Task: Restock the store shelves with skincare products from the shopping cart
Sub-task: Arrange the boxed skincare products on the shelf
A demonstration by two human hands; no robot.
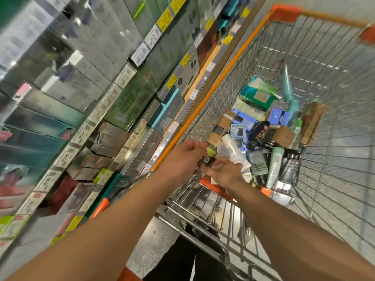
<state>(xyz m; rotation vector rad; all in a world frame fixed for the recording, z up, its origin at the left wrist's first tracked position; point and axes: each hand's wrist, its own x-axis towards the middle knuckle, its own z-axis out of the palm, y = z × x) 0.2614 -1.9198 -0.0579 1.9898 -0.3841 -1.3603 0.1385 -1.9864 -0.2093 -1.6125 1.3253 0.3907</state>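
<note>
Yellow and white price tags (80,135) along the shelves (113,102) read 98.90 and 39.90. Both hands reach over the shopping cart (316,110). The left hand (182,157) and right hand (222,171) pinch a small black and green product (209,157) between them; its long axis is too blurry to tell. Boxes and tubes (263,126) are piled in the cart.

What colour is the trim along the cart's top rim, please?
Orange, seen in the head view on the cart's rim.
</note>
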